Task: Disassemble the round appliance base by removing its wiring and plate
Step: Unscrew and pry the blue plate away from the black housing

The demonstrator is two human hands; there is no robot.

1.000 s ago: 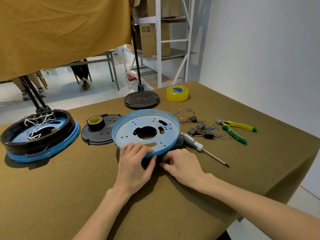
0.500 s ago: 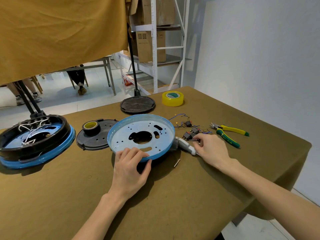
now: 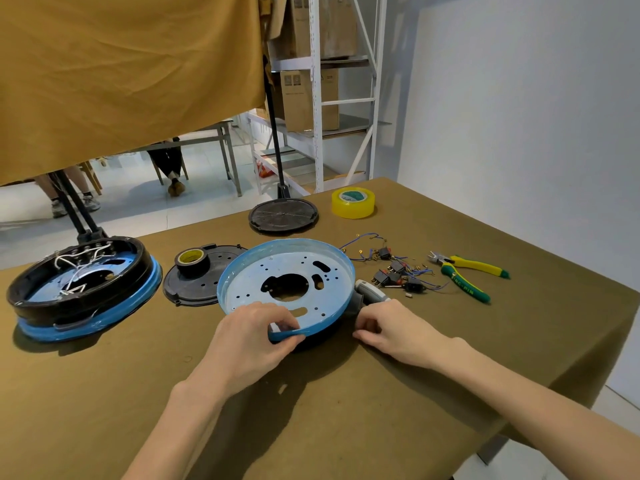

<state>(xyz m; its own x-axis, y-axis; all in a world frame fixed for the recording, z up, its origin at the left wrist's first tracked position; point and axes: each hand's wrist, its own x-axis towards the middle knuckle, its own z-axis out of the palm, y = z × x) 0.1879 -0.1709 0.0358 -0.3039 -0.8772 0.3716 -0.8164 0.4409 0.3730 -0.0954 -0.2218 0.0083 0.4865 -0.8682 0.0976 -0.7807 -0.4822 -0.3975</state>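
right hand (image 3: 391, 327) back from screwdriver (image 3: 370, 293), now curled empty at plate's near-right edge | left hand (image 3: 251, 336) pinches plate (image 3: 287, 282) near rim (table centre) | judged: plate lift-off next

The round plate (image 3: 287, 277) is showing as thin sheet metal under a pale blue, faintly glossy film. The table (image 3: 346, 410) is wearing matt olive cloth. The black base ring (image 3: 79, 271) is looking like smooth plastic. The tape roll (image 3: 353, 202) is gleaming glossy yellow. The pliers (image 3: 467, 275) are carrying rubbery yellow-green grips.
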